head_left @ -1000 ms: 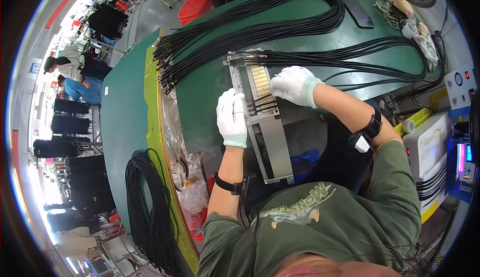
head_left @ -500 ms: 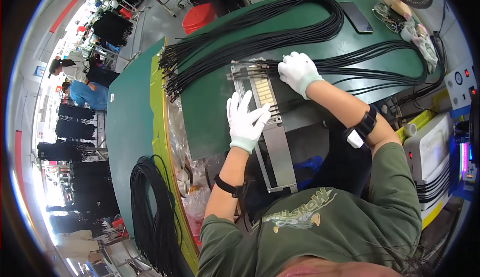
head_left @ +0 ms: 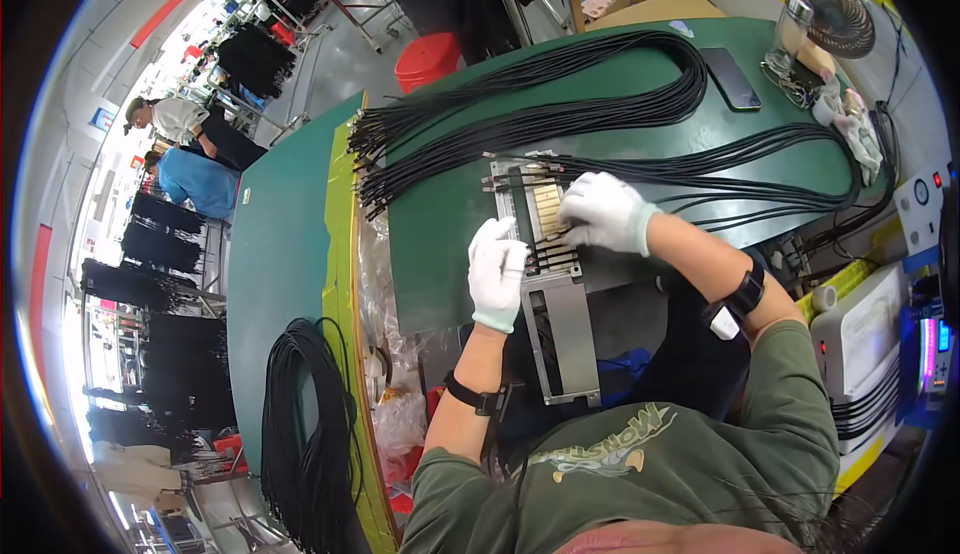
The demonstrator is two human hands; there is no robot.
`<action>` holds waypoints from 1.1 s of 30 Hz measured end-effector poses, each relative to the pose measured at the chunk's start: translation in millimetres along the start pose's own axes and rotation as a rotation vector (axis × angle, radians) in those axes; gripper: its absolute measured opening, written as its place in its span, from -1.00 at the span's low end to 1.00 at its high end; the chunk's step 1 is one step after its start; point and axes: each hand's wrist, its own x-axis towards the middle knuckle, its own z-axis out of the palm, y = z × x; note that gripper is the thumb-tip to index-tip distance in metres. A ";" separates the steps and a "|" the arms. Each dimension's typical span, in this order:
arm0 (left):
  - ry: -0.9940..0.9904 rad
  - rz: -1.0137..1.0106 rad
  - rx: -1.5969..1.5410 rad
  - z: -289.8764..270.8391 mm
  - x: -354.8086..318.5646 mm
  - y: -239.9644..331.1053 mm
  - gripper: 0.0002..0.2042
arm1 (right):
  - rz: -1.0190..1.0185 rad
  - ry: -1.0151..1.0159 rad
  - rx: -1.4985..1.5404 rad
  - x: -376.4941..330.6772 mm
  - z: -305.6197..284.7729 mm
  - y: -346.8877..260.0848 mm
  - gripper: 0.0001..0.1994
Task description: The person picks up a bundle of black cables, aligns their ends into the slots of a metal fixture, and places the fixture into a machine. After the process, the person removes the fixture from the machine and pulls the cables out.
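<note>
A metal fixture (head_left: 562, 329) with a row of pale slots (head_left: 548, 211) lies across the table's near edge. Several black cables (head_left: 552, 254) with metal ends cross its lower slots, and more cable ends lie over its far end. My right hand (head_left: 605, 212), in a white glove, is over the right side of the slots with its fingers closed downward by the cables. What its fingertips hold is hidden. Beside the fixture's left rail, my white-gloved left hand (head_left: 496, 274) has loosely bent fingers, the thumb apart from them, and nothing visible in it.
A looped black cable bundle (head_left: 600, 109) lies on the green table (head_left: 440, 284), another loop (head_left: 790, 139) to the right. A phone (head_left: 730, 79), glass jar (head_left: 790, 24) and fan (head_left: 838, 12) stand far right. A cable coil (head_left: 305, 434) hangs over the left table. Two people are far left.
My right hand has moved nearer along the fixture, from the far cable ends to the lower slots. My left hand's spread fingers have bent inward. The whole view has shifted slightly.
</note>
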 end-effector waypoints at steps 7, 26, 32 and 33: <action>-0.042 0.026 -0.014 -4.8 -2.2 3.2 -0.91 | 0.151 -0.154 0.170 3.9 6.0 -20.0 -0.82; 0.138 -0.184 0.032 6.2 0.9 -0.9 -0.86 | 0.106 -0.041 -0.191 -8.0 -1.6 3.9 -0.91; 0.143 -0.158 0.021 7.1 1.5 -2.0 -0.86 | 0.131 -0.121 -0.246 -8.5 -2.3 6.4 -0.90; 0.143 -0.158 0.021 6.6 1.1 -3.1 -0.86 | 0.127 -0.111 -0.238 -8.4 -2.2 5.8 -0.90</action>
